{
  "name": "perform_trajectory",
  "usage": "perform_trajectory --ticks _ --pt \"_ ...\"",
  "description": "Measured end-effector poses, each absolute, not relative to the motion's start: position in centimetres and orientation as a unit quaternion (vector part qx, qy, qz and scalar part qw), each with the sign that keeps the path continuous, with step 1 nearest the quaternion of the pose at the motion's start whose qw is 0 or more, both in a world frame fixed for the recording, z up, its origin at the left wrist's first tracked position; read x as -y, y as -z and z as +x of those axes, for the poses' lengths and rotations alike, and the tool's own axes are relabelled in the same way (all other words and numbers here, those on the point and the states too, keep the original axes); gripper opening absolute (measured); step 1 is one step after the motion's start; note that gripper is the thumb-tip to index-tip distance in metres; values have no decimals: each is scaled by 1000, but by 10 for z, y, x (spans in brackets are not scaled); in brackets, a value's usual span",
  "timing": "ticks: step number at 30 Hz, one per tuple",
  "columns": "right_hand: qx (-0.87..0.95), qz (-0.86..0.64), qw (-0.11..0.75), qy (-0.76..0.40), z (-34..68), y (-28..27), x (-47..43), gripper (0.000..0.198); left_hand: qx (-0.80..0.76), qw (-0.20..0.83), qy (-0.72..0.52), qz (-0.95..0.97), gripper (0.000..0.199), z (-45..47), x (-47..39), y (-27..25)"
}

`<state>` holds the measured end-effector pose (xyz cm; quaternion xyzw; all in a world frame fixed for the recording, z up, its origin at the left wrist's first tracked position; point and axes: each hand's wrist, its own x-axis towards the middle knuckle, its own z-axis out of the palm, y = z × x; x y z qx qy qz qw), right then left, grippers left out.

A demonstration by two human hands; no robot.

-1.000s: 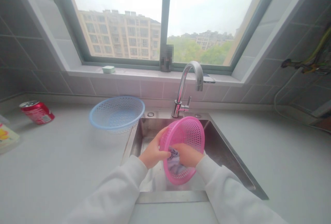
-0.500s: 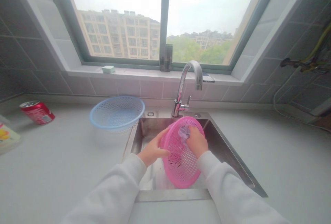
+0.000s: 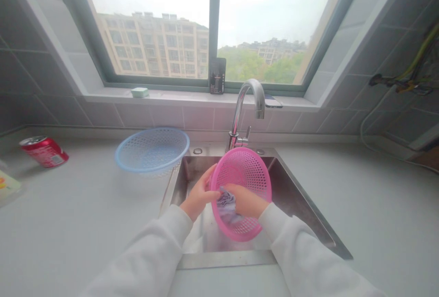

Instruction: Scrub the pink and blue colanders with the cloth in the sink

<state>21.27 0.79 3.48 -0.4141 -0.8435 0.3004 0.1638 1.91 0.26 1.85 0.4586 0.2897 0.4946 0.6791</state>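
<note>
A pink plastic basket (image 3: 252, 169) with a perforated wall is held tilted over the sink (image 3: 291, 196), its opening turned toward me. My left hand (image 3: 202, 195) grips its left rim, thumb on the inner side and fingers behind the wall, partly hidden. Inside the basket, my right hand (image 3: 245, 200) is closed on a crumpled greyish-purple cloth (image 3: 226, 203). The cloth lies against the lower left of the inner wall, close to my left thumb. Some of the right fingers are hidden by the cloth.
Behind the sink rises a chrome faucet (image 3: 252, 87). A light blue basket (image 3: 151, 164) stands on the counter to the left, with a red can (image 3: 44, 151) lying farther left. On the windowsill are a pale green block (image 3: 139, 92) and two phones, one upright (image 3: 217, 75), one flat (image 3: 273, 101).
My right hand has moved the cloth from the upper inside of the pink basket down and left. The basket has turned slightly, and my left hand stays on its rim.
</note>
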Motion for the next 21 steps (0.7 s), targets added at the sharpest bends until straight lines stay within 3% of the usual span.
perform_trajectory --ticks 4,7,14,21 --pt "821 -526 1 -222 220 -31 -8 33 -296 651 -479 508 106 19 -1 -20" --pt "757 -626 -37 -185 228 -28 -10 25 -297 645 -444 546 108 18 1 -18" --pt "655 -740 71 -136 243 -35 -28 37 -325 596 -406 611 111 9 4 -15" --pt "687 -627 353 -99 243 -24 -33 43 -331 544 -385 668 107 8 5 -14"
